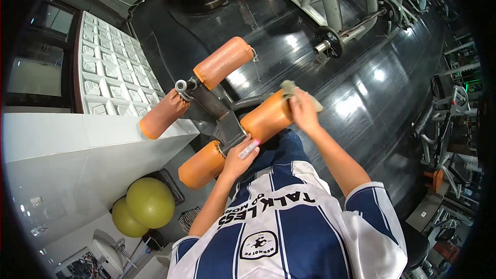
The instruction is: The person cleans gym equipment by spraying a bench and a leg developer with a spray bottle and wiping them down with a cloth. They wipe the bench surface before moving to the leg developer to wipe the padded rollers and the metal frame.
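An orange padded roller point(267, 117) of a gym machine lies between my two hands. My right hand point(304, 110) presses a greenish-beige cloth point(288, 90) against the roller's far right end. In my left hand point(239, 158) is a small clear bottle with a pink top point(249, 149), held beside the machine's metal bar point(229, 130). Left of that hand is a second orange roller point(202, 164). Farther off, two more brownish-orange rollers, one upper point(224, 63) and one at the left point(164, 114), sit on the same frame.
A white ledge point(93, 134) runs along the left below a patterned block panel point(111, 64). Green exercise balls point(150, 203) rest at the lower left. A weight machine point(335, 10) stands at the top, and more gym equipment point(454, 106) lines the right.
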The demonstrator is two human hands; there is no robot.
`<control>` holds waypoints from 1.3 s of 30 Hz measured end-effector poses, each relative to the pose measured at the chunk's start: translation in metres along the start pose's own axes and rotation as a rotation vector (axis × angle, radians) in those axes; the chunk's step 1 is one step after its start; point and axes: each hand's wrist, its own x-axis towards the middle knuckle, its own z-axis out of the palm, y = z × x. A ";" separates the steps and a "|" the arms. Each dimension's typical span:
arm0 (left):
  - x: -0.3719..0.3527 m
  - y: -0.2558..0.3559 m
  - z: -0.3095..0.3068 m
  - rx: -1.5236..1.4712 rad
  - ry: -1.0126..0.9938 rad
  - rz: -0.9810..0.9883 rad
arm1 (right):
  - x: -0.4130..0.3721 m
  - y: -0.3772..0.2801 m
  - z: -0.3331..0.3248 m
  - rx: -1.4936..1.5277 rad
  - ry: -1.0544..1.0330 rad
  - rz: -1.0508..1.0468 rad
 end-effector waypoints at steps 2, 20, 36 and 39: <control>-0.010 0.008 -0.002 -0.140 0.006 -0.170 | -0.010 -0.014 0.027 -0.247 -0.079 -0.285; -0.116 -0.061 -0.011 -0.435 0.542 -0.324 | -0.088 -0.020 0.019 0.638 -0.622 0.748; -0.219 -0.053 0.035 0.103 0.971 -0.363 | -0.147 0.017 -0.019 0.386 -0.833 0.445; -0.233 -0.018 0.050 -0.103 1.131 -0.374 | -0.168 0.031 -0.030 0.298 -0.900 0.413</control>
